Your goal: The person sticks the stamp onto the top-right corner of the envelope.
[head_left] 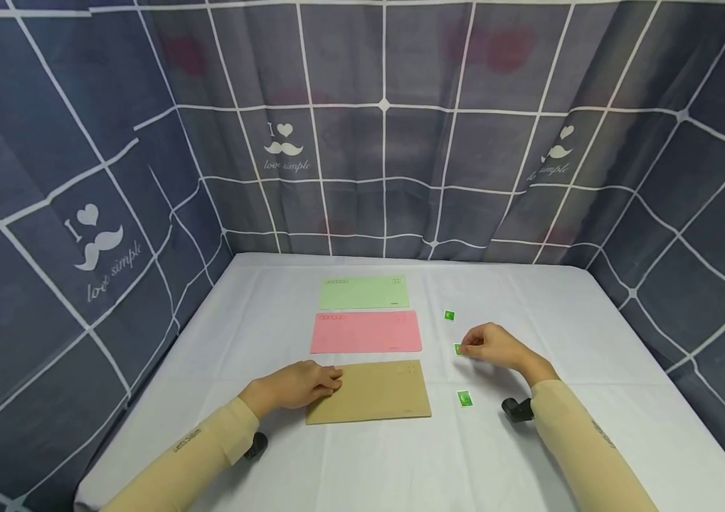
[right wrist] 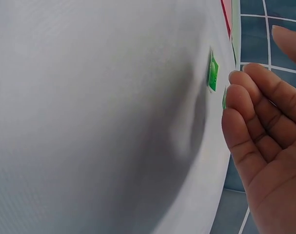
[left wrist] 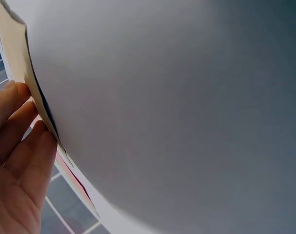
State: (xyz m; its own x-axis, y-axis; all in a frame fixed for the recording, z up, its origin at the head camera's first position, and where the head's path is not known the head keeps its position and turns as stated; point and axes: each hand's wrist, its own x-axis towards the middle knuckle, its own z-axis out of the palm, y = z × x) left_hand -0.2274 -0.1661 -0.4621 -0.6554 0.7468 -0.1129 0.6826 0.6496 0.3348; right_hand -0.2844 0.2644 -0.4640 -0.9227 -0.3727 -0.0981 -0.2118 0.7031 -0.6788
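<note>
Three envelopes lie in a column: a brown envelope [head_left: 378, 391] nearest, a pink envelope [head_left: 366, 332] behind it, a green envelope [head_left: 363, 292] farthest. My left hand [head_left: 303, 384] rests at the brown envelope's left edge; in the left wrist view its fingers [left wrist: 38, 161] touch that edge. To the right are three small green stamps: a near stamp [head_left: 464, 398], a middle stamp [head_left: 457, 349] and a far stamp [head_left: 449, 315]. My right hand [head_left: 496, 346] is at the middle stamp, partly covering it. In the right wrist view, its thumb [right wrist: 290, 45] stands apart from the fingers.
A white cloth [head_left: 228, 341] covers the table. Dark curtains [head_left: 400, 163] with white grid lines stand along the back and both sides. Small black devices show under each wrist, one of them a right wrist device [head_left: 518, 409].
</note>
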